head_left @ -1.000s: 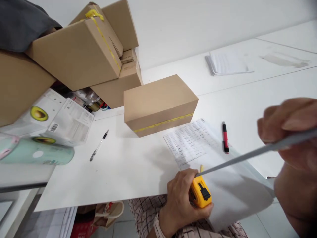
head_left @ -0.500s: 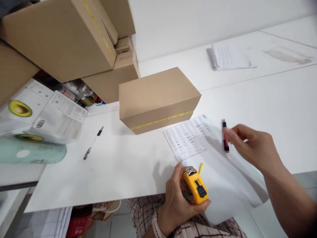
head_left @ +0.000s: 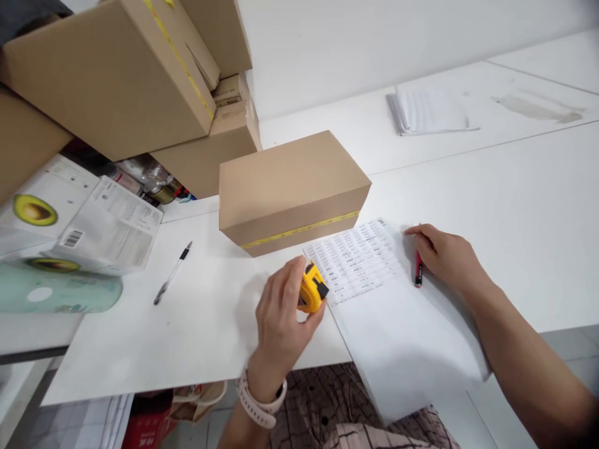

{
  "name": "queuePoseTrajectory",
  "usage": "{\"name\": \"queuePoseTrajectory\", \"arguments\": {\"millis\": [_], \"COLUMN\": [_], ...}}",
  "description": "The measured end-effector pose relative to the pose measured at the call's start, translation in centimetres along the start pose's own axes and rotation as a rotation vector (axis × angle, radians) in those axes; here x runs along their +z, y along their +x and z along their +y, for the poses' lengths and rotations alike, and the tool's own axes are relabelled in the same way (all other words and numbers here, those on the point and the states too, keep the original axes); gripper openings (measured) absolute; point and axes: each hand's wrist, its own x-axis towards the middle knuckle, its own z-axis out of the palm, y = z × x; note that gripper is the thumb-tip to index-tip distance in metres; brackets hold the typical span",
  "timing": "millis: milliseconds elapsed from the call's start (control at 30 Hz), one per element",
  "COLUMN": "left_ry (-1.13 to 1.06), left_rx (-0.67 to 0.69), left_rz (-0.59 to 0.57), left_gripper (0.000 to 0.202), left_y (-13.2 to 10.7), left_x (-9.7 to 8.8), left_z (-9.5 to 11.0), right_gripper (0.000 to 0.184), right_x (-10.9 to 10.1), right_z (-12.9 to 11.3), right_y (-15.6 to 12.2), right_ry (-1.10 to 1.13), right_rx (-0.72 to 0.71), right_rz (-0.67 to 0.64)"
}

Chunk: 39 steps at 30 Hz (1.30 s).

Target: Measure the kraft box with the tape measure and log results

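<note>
My left hand (head_left: 285, 305) is closed around a yellow tape measure (head_left: 313, 288), above the white table at the left edge of a printed sheet. My right hand (head_left: 447, 259) curls over the upper part of a red and black pen (head_left: 418, 274), near the sheet's right side. The pen's lower end shows below the fingers; its upper end is hidden. The printed sheet (head_left: 362, 268) carries rows of text, and its blank lower part hangs past the table edge. A closed cardboard box (head_left: 294, 187) with yellow tape stands just behind the sheet.
A clear pen with a black grip (head_left: 173, 273) lies on the left of the table (head_left: 210, 324). Stacked cardboard boxes (head_left: 112, 81) and white avocado-printed boxes (head_left: 107, 221) crowd the left side. A paper stack (head_left: 433, 111) lies at the back.
My left hand has carried the tape measure up and to the left, from over the lap to above the table. My right hand has moved forward and closed over the red and black pen.
</note>
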Motion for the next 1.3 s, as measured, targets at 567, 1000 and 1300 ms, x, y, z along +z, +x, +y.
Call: {"name": "queuePoseTrajectory", "arguments": {"millis": [567,1000,1300], "left_ry": [0.209,0.179,-0.203], "left_rx": [0.113,0.087,0.429], "left_rz": [-0.032,-0.022,-0.305], "left_gripper": [0.068,0.064,0.026], "left_y": [15.6,15.2,4.3], "left_x": [-0.1,1.5,7.4], "left_z": [-7.6,-8.9,-1.6], "right_gripper": [0.03,0.02,0.036], "right_x": [0.7,-0.2,1.2], "right_z": [0.4,-0.7,-3.7], "right_y": [-0.4,-0.6,-2.0], "right_ry": [0.628,0.919,0.76], "right_rx": [-0.222,-0.025,-0.122], "right_rz": [0.527,0.218,-0.353]}}
